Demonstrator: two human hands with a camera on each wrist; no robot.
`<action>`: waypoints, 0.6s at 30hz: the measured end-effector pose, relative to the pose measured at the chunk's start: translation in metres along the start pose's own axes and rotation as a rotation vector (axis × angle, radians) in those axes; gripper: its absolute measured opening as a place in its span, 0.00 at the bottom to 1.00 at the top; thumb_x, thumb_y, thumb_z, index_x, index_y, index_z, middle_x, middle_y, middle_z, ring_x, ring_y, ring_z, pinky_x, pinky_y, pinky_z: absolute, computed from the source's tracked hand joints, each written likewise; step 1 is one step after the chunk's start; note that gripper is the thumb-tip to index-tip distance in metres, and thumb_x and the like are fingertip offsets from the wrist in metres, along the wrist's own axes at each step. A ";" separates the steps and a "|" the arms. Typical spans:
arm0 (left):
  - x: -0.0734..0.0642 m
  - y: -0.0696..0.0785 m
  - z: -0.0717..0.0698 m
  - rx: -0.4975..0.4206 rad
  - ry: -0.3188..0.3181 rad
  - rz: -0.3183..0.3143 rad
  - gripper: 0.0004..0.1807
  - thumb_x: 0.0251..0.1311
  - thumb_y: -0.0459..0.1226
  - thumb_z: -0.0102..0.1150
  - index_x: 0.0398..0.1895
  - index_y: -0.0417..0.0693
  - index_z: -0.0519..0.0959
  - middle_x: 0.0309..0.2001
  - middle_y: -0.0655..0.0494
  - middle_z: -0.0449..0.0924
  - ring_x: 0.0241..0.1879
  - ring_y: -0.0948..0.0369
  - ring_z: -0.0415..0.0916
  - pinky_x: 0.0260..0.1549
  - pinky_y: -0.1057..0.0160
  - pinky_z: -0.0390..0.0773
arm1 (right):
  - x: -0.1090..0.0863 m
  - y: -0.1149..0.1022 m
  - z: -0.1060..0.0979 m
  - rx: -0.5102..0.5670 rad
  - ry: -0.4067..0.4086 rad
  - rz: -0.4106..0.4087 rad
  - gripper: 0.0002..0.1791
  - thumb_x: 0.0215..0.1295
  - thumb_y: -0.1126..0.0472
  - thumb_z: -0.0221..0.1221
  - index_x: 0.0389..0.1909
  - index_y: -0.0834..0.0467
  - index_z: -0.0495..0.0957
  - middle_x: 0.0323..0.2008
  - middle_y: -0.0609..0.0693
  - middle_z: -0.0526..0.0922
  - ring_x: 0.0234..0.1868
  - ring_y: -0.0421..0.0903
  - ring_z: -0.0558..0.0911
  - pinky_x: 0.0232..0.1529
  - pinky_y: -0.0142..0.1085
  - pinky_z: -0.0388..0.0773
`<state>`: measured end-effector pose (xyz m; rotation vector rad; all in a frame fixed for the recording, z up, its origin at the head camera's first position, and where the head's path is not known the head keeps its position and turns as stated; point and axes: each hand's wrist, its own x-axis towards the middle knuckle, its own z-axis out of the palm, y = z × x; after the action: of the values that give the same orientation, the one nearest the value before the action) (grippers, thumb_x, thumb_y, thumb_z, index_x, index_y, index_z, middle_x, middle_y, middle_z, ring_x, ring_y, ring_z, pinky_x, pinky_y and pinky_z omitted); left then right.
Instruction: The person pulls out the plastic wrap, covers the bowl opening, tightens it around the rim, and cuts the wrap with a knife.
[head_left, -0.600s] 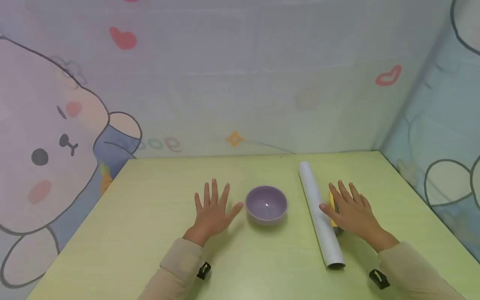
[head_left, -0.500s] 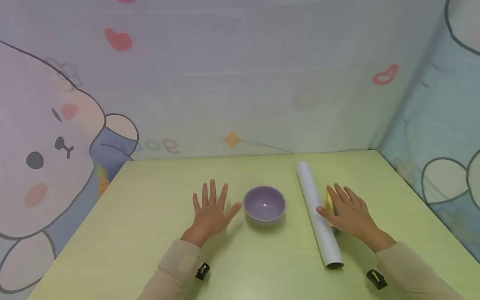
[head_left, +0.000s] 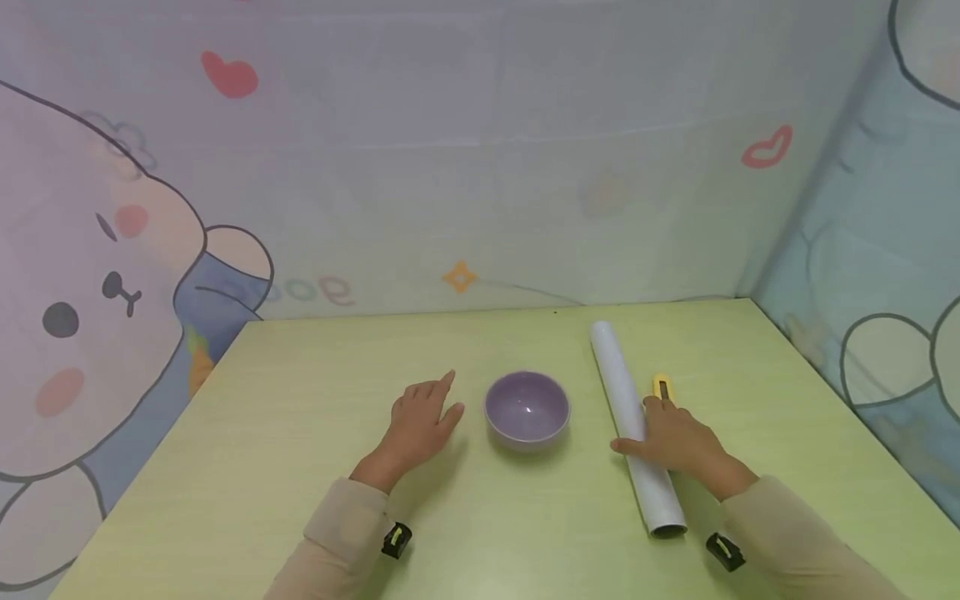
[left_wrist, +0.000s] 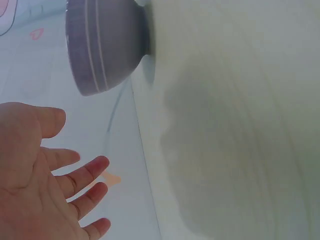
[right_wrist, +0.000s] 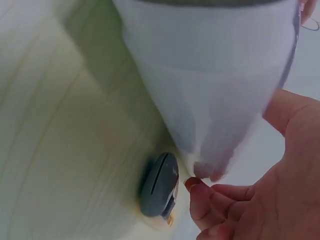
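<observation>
My right hand [head_left: 678, 437] straddles a long white roll [head_left: 618, 375] with a hollow near end, thumb over its left side and fingers down its right. In the right wrist view, curled fingertips [right_wrist: 200, 192] meet the glossy roll [right_wrist: 210, 65]. Just right of the roll lies a yellow and dark grey utility knife [head_left: 662, 387], partly hidden by that hand; its grey end [right_wrist: 160, 185] shows in the right wrist view. My left hand [head_left: 420, 421] hovers over the table with loosely bent fingers, holding nothing, left of a purple bowl [head_left: 527, 407].
Everything stands on a pale yellow-green table [head_left: 300, 358]. A printed cloth backdrop [head_left: 480, 150] rises behind its far edge and along both sides. Dark wrist devices [head_left: 397, 540] sit under the sleeves.
My right hand has moved left and down onto the roll, its fingers curling and uncovering the knife's far end. My left hand's spread fingers have bent and relaxed. The view has shifted slightly.
</observation>
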<state>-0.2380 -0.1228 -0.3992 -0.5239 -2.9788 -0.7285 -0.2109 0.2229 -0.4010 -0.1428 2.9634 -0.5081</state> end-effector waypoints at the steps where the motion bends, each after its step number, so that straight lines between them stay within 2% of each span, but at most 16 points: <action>1: 0.001 -0.001 -0.001 -0.011 0.008 0.004 0.29 0.68 0.47 0.42 0.68 0.44 0.57 0.62 0.44 0.65 0.64 0.43 0.55 0.59 0.38 0.54 | 0.001 -0.001 0.001 0.002 -0.006 0.013 0.47 0.50 0.36 0.60 0.54 0.72 0.61 0.41 0.63 0.74 0.35 0.55 0.76 0.24 0.42 0.71; 3: 0.002 -0.002 -0.003 -0.037 0.017 -0.003 0.27 0.68 0.46 0.43 0.66 0.43 0.61 0.60 0.43 0.67 0.63 0.43 0.57 0.58 0.39 0.57 | 0.002 -0.005 0.001 0.009 -0.009 0.036 0.42 0.48 0.40 0.62 0.50 0.71 0.62 0.35 0.59 0.73 0.29 0.49 0.73 0.21 0.38 0.68; 7: 0.004 -0.005 -0.005 -0.069 0.011 -0.022 0.25 0.67 0.46 0.45 0.62 0.42 0.66 0.58 0.44 0.69 0.62 0.44 0.60 0.58 0.42 0.60 | 0.006 -0.012 0.002 0.026 -0.011 0.049 0.35 0.48 0.46 0.63 0.45 0.70 0.63 0.32 0.57 0.71 0.27 0.48 0.72 0.21 0.38 0.67; 18: 0.007 -0.012 -0.010 -0.120 -0.055 -0.030 0.25 0.66 0.46 0.47 0.60 0.41 0.68 0.59 0.43 0.70 0.62 0.44 0.61 0.59 0.45 0.63 | 0.031 -0.015 0.004 0.052 -0.015 0.012 0.38 0.50 0.48 0.60 0.53 0.71 0.62 0.38 0.60 0.73 0.32 0.50 0.73 0.25 0.38 0.70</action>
<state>-0.2486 -0.1351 -0.3946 -0.5138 -3.0132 -0.9154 -0.2400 0.2039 -0.4028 -0.1231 2.9321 -0.5790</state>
